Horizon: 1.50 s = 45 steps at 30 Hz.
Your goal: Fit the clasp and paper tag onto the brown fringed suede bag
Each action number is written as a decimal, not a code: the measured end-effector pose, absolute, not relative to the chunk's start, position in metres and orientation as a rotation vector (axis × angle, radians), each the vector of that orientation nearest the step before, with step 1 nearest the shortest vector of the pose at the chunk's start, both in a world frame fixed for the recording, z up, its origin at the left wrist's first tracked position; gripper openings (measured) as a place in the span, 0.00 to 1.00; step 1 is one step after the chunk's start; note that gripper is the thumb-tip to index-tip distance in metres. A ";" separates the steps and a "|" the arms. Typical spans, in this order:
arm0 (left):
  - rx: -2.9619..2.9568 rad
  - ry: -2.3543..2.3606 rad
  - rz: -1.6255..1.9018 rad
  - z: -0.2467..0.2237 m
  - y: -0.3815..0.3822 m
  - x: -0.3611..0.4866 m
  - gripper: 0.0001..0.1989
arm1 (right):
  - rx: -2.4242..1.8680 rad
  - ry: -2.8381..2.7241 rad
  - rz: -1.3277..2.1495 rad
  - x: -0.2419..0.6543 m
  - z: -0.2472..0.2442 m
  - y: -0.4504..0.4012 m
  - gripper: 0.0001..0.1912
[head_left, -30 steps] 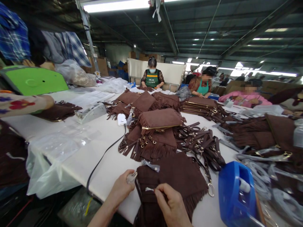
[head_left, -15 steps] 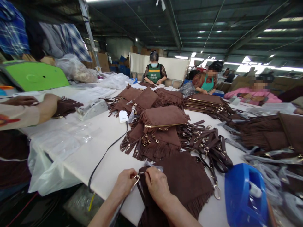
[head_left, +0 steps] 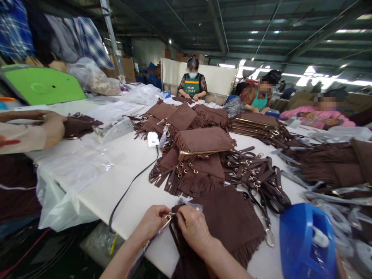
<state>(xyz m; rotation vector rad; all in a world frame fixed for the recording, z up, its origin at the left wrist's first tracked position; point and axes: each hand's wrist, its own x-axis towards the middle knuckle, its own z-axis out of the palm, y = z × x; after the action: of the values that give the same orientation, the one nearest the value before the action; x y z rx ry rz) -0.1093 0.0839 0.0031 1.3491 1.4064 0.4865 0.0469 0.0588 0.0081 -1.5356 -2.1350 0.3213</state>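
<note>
At the table's near edge lies a dark brown fringed suede bag (head_left: pixel 229 217). My left hand (head_left: pixel 152 221) pinches a gold metal clasp (head_left: pixel 167 219), with a plastic-wrapped strap (head_left: pixel 142 252) trailing below it. My right hand (head_left: pixel 194 224) is closed on the bag's upper left corner, fingers bent over the edge. The clasp meets the corner between both hands; whether it is hooked on anything there I cannot tell. A bit of clear plastic (head_left: pixel 188 203) shows behind my right fingers.
Brown fringed bags (head_left: pixel 205 141) are piled ahead, beside a heap of brown straps (head_left: pixel 258 174). A blue tape dispenser (head_left: pixel 305 240) stands at right. A black cord runs from a white device (head_left: pixel 153 139). A co-worker's arm (head_left: pixel 31 131) is at left; other people sit across the table.
My left hand has brought the clasp closer to the bag's corner, nearly against my right fingers. The view has shifted slightly. At left, the co-worker's arm has moved a little.
</note>
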 end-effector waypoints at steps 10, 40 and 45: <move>1.279 1.377 0.515 0.003 0.084 -0.110 0.15 | -1.676 -2.250 0.414 0.045 0.014 0.062 0.08; 1.137 1.348 0.564 0.007 0.082 -0.109 0.18 | -1.405 -2.471 0.113 0.049 0.010 0.071 0.06; 1.128 1.324 0.554 0.011 0.081 -0.109 0.18 | -1.423 -2.495 0.181 0.046 0.010 0.073 0.07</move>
<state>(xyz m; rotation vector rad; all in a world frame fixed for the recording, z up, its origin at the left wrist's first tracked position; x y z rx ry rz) -0.1088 0.0815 0.0112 1.1282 1.3244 0.5536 0.0464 0.0726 0.0099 -1.4225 -2.4949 0.1815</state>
